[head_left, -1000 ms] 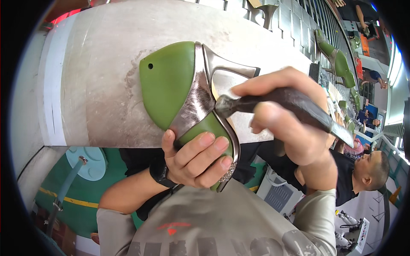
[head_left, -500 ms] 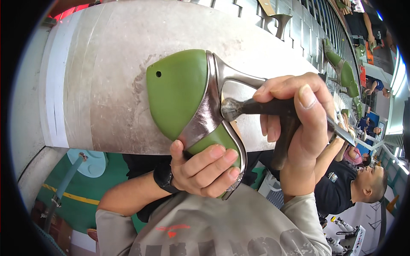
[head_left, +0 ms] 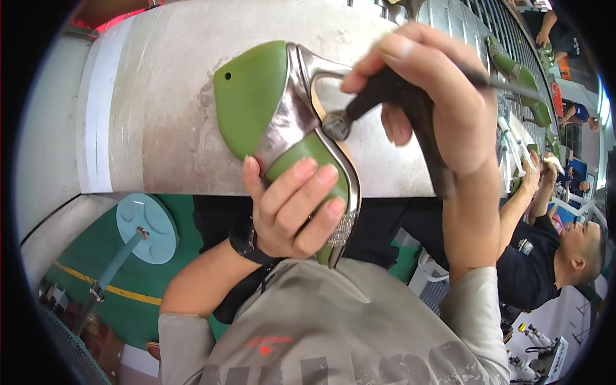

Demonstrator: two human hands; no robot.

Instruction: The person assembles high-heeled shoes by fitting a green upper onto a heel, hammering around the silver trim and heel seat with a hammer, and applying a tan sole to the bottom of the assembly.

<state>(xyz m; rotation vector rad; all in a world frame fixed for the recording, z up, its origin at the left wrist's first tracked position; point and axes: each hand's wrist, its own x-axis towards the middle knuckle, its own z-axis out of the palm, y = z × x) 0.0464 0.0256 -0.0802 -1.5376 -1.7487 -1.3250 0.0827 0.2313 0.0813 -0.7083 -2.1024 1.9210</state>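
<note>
The metallic-and-green shoe on its green last (head_left: 246, 106) lies ahead of the left hand (head_left: 290, 212) and to the left of the right hand (head_left: 452, 106). Its long axis slants from the wide top of the last, far ahead and left of the left hand, back to the toe beneath that hand and toward the person's body. The slim heel (head_left: 319, 66) points across toward the right hand's fingertips; whether they touch it, I cannot tell.

The left hand is the nearer one: it is curled over the forepart, thumb on one side, fingers across the top. The right hand is closed around a dark hammer (head_left: 373, 96), whose round face sits at the sole's edge, left of and below that hand's fingers; contact or a small gap cannot be told. The handle hangs below the right palm.

Beyond the left hand spreads the pale table (head_left: 173, 96), its near edge passing beneath the shoe. Past the right hand are other green lasts (head_left: 521, 80) and a co-worker's hands (head_left: 530, 176).
</note>
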